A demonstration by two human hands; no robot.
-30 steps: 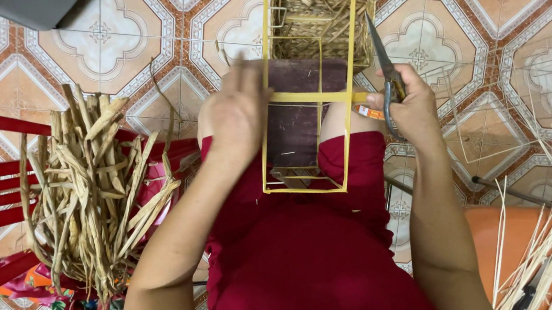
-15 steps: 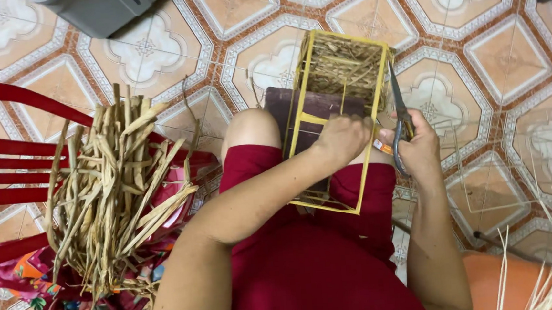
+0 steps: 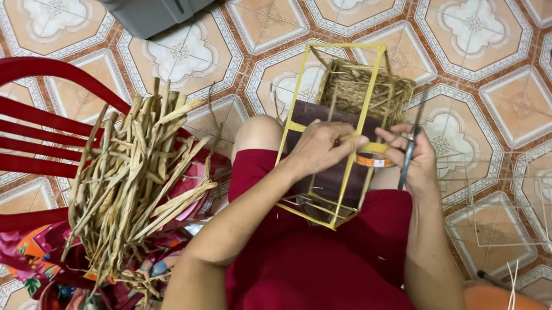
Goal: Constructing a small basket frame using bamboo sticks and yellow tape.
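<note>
Left hand: (image 3: 324, 146) closed on a bar of the yellow wire frame (image 3: 336, 131), so the frame is kept steady.
Right hand: (image 3: 412, 158) wrapped around scissors (image 3: 410, 142), blades up, kept ready.
Frame: propped on the lap, woven end (image 3: 363, 90) away from the body.
Dried reeds: (image 3: 132, 184) heaped on the red chair (image 3: 22, 137), within reach.

Head camera looks steeply down, close above the lap.
</note>
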